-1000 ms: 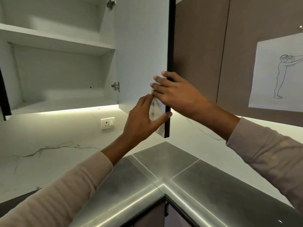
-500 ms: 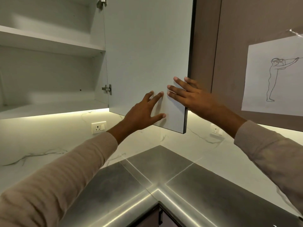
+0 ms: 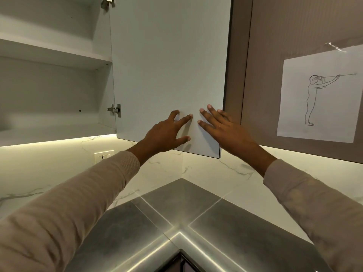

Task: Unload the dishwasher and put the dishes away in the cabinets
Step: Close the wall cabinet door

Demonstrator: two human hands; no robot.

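Above the corner tabletop [image 3: 176,201], my left hand [image 3: 165,134] and right hand [image 3: 223,130] press flat-fingered on the cabinet door [image 3: 169,65]; I should swing it gently, sparing the hinge [image 3: 115,110].

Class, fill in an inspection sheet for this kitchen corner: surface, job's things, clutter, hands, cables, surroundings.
Surface: grey countertop, jointed at the corner, shiny front edge.
Job's things: wall cabinet door swung open; two white shelves inside; dishes, nothing seen.
Clutter: nothing seen.
Hands: left hand and right hand both flat, fingers spread, on the door's inner face near its lower corner.
Cables: nothing seen.
Surroundings: marbled backsplash, wall socket, line drawing on paper taped to the neighbouring brown cabinet.
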